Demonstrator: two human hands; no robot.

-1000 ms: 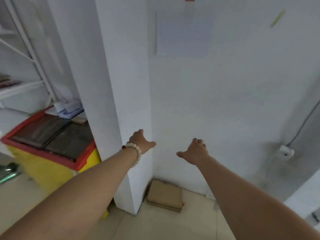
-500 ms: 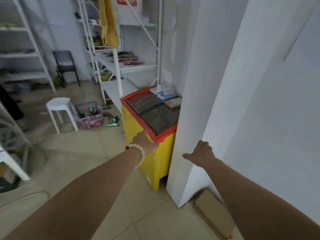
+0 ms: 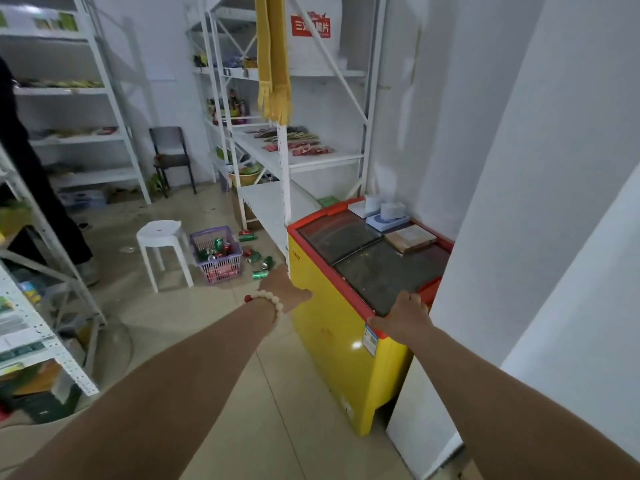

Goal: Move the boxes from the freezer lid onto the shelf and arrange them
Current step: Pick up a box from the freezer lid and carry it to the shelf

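**Boxes not picked up yet**

This is the start of the job: getting close to the boxes. Both hands are stretched out in front and hold nothing. The left hand, with a bead bracelet on its wrist, is by the near corner of the yellow freezer. The right hand has loosely bent fingers over the red rim. I cannot tell if it touches.

The boxes sit at the far end of the freezer lid, by the wall. There is a flat brown box and, behind it, some white boxes.

Next, I think, comes a long reach across the lid to take one box by its sides. Then it goes left to the shelf, which stands just beside the freezer.

The lid is dark, smooth glass in two panes and looks dusty. The brown box looks like cardboard, thin with square corners. The shelf is white metal with flat boards.
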